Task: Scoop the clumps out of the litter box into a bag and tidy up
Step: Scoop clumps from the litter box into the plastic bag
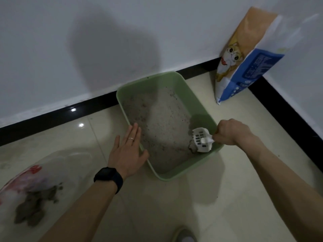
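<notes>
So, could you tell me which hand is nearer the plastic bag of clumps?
Left. The left hand lies on the litter box rim nearest the bag; the right hand grips the scoop at the far rim.

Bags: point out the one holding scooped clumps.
The clear plastic bag lying at lower left; dark clumps show through it. The printed litter bag leans upright against the wall.

We see the pale green litter box (197, 95) sitting on the floor (227, 172), its grey litter (162, 123) spread unevenly across the bottom. The white slotted scoop (201, 140) tilts into the near right corner with a dark clump (192, 147) at its lip. Our clear plastic bag (57, 165) lies well apart to the left, brown clumps (33, 206) heaped inside.
</notes>
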A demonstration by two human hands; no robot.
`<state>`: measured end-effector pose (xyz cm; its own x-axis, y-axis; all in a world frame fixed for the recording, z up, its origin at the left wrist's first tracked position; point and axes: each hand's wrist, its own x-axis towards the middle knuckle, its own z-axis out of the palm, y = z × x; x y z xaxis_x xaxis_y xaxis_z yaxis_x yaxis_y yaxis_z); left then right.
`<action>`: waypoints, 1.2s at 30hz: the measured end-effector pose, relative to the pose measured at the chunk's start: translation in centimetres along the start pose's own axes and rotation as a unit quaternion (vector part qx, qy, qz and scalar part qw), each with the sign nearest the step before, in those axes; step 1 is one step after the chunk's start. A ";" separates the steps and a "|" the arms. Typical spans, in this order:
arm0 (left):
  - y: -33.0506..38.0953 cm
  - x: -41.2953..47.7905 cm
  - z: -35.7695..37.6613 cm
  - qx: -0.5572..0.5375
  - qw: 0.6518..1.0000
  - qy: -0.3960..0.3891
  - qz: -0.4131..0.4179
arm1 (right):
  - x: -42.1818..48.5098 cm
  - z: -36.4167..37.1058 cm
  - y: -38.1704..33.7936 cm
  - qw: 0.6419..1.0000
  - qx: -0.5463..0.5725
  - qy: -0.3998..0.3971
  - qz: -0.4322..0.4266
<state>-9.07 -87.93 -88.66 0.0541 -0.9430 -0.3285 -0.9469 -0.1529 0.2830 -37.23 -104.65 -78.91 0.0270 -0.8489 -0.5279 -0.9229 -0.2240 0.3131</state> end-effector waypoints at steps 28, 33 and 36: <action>-1.2 0.3 -0.1 -0.024 0.999 -0.019 0.031 | 1.9 7.1 -9.2 0.967 0.228 -0.079 -0.078; -1.2 0.1 -0.5 -0.010 0.999 -0.023 0.031 | 1.1 6.8 -10.7 0.968 0.242 -0.056 -0.045; -1.1 0.0 -0.3 -0.053 0.998 -0.005 0.035 | 0.0 6.8 -12.1 0.957 0.287 -0.045 0.009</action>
<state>-7.88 -87.84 -88.70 -0.0144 -0.9492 -0.3143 -0.9094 -0.1183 0.3988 -28.67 -98.69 -88.08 -0.0006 -0.8002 -0.5998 -0.9827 0.1116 -0.1480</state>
